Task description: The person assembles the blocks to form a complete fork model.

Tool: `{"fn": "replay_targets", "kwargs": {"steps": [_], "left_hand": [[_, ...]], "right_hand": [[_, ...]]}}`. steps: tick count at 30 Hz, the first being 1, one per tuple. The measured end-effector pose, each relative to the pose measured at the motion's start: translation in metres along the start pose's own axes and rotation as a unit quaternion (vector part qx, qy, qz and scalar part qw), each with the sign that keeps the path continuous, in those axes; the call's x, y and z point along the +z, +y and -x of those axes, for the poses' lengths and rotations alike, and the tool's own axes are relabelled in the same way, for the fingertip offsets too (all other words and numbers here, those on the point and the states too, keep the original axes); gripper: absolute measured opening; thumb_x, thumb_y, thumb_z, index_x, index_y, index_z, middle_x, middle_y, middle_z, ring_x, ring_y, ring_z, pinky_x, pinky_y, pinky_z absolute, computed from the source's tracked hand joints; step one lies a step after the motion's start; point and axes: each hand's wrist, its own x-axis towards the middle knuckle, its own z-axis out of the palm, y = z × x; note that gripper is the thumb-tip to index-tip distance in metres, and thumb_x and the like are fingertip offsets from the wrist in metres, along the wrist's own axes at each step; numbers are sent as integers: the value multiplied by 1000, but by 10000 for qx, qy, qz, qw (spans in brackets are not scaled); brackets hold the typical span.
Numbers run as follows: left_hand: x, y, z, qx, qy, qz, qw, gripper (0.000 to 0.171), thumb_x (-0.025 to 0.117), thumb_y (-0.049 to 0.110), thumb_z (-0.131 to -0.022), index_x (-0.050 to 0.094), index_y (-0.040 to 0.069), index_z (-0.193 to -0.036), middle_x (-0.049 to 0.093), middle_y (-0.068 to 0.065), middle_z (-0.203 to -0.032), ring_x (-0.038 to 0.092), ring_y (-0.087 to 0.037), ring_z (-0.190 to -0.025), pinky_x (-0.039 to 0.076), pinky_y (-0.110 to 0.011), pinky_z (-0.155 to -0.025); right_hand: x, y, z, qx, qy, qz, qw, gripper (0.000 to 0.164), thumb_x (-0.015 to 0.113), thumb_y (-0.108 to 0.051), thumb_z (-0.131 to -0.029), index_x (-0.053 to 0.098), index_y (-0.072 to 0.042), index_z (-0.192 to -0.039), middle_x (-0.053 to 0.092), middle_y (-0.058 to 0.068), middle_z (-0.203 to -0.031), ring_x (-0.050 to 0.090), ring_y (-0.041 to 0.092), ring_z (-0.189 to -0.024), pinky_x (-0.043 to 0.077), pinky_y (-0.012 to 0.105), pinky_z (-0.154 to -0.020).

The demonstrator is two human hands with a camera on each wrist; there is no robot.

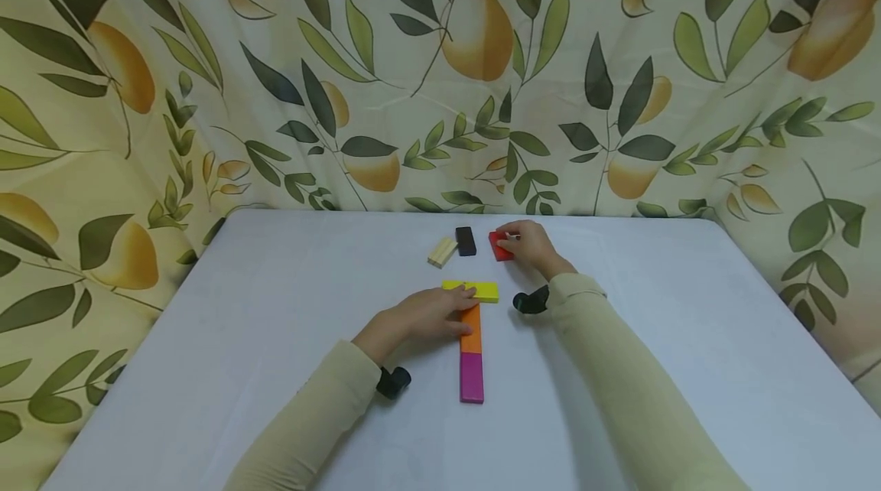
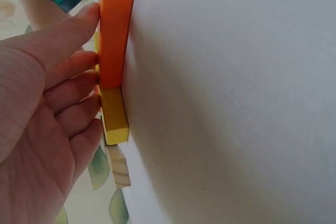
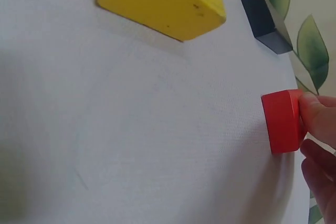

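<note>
A purple block [image 1: 471, 378], an orange block [image 1: 471, 330] and a crosswise yellow block [image 1: 487, 292] lie on the table in a T shape. My left hand [image 1: 428, 317] rests its fingertips on the yellow and orange blocks; in the left wrist view its fingers reach over the orange block [image 2: 114, 30] without curling round it. Further back, my right hand [image 1: 528, 245] pinches a red block [image 1: 499, 246]. The right wrist view has the thumb against one edge of that red block [image 3: 282, 121], with part of the fingers cut off by the frame.
Left of the red block lie a black block [image 1: 466, 241] and a pale wooden block [image 1: 443, 252]. The white table [image 1: 227, 338] ends at a leaf-and-fruit patterned cloth [image 1: 427, 131] behind. A dark wrist camera [image 1: 394, 383] sits on each wrist.
</note>
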Motion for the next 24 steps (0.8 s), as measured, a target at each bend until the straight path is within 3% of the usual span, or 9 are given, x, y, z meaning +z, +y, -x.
{"fn": "replay_targets", "kwargs": {"steps": [12,24], "left_hand": [[-1,-2,1,164,-30,21,9999,55,54,40,-91,42,17,-139,30,4,-146,21,-9,-135,22,-31,-107],[-2,-1,0,92,-69,-2,9999,56,56,41,-90,42,17,-139,32,5,-146,22,-9,-134,23,-32,-106]], "right_hand": [[-2,-1,-2,-165,-240,295,9991,31,59,-10,-90,60,1,-119,53,19,-121,45,33,-109,39,44,-95],[1,2,-2,106,-209,-8,9997,32,60,-10,-90,60,1,-119,53,18,-118,45,32,-106,44,40,-91]]}}
